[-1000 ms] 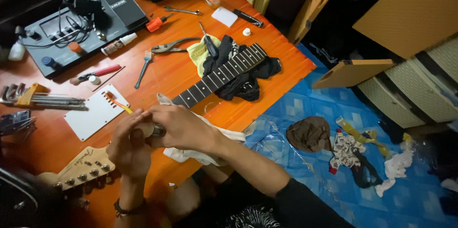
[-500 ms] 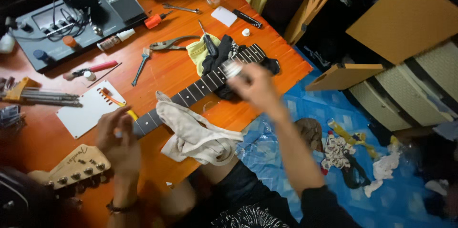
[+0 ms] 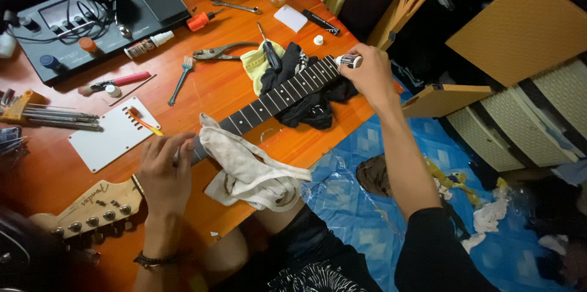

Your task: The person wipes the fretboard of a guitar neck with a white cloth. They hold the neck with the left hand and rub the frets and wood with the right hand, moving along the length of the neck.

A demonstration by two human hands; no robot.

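A detached guitar neck (image 3: 269, 101) with a dark fretboard lies diagonally on the orange table (image 3: 226, 93), its pale headstock (image 3: 92, 203) at the lower left. My left hand (image 3: 164, 173) presses on the neck near the headstock end. My right hand (image 3: 370, 75) is at the far heel end, holding a small white-capped bottle (image 3: 350, 60) with its tip over the last frets. A dirty white rag (image 3: 247, 170) is draped across the neck beside my left hand. Dark cloth (image 3: 309, 105) and a yellow cloth (image 3: 260, 62) sit under the heel end.
A white pickguard plate (image 3: 110, 136), pliers (image 3: 220, 53), a small fork-like tool (image 3: 180, 78), hex keys (image 3: 46, 114), a red-handled tool (image 3: 119, 81) and a black effects unit (image 3: 92, 17) crowd the table. Blue plastic sheet (image 3: 367, 200) covers the floor on the right, by cardboard boxes (image 3: 507, 29).
My right hand left the neck beside my left hand, swung right, and now holds a small bottle at the heel end. The rag stays draped on the neck. My left hand stays put.
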